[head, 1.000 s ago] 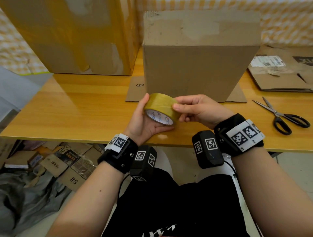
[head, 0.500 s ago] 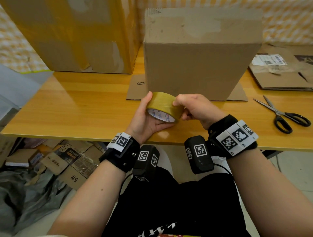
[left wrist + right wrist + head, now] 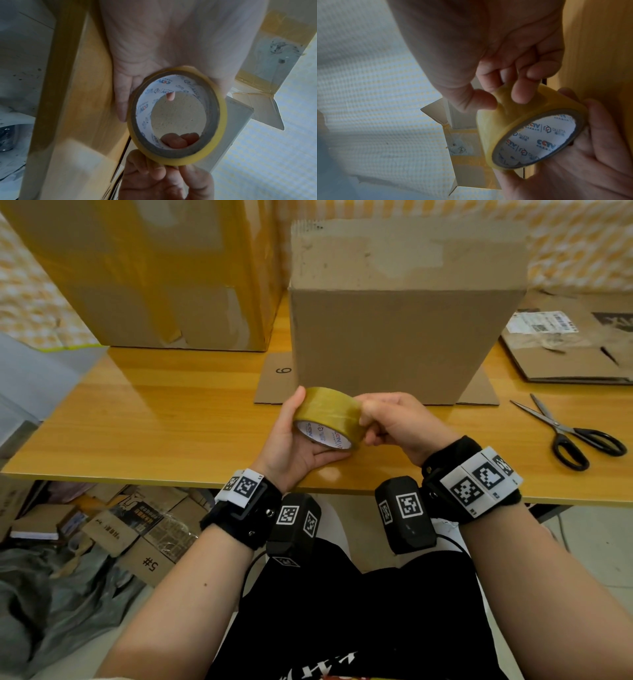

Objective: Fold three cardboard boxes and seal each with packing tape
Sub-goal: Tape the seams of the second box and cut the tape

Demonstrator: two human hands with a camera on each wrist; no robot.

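A yellowish roll of packing tape with a white printed core is held above the table's near edge. My left hand cradles it from the left and below, thumb up along its side. My right hand has its fingers curled onto the roll's outer surface, thumb pressed beside them; the roll fills the right wrist view. In the left wrist view I look through the roll's core. A folded brown cardboard box stands upright just behind the hands, on a flat cardboard sheet marked 6.
A larger taped box stands at the back left. Black-handled scissors lie at the right, and flattened cardboard with a label lies behind them. Boxes and plastic bags clutter the floor under the table's left side.
Both hands with the roll have shifted slightly away from me toward the box, and my right fingers have curled more tightly onto the roll's surface.
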